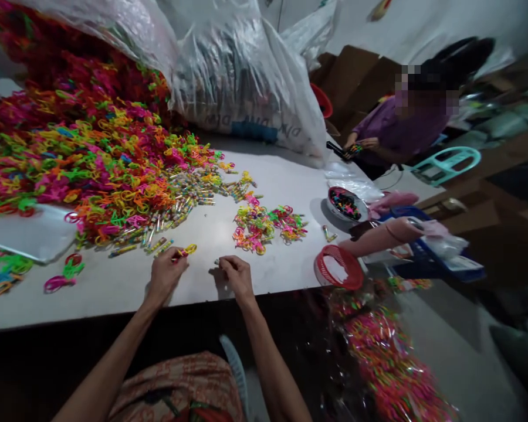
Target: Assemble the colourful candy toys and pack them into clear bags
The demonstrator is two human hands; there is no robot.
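My left hand (165, 274) rests near the table's front edge, pinching a small yellow and pink plastic ring piece (185, 251). My right hand (235, 274) lies beside it with fingers curled on a tiny object (217, 262) too small to identify. A huge heap of bright plastic ring pieces (79, 146) fills the table's left. Small wrapped tubes (180, 205) lie scattered at the heap's edge. A smaller pile of ring pieces (264, 225) sits just beyond my hands.
Big clear plastic sacks (242, 76) stand at the back. A red basket (338, 266) and a bowl (347, 204) sit at the table's right. Another person (405, 123) sits at the far right, and a second person's arm (378, 237) reaches in. A sack of pieces (387, 357) lies on the floor.
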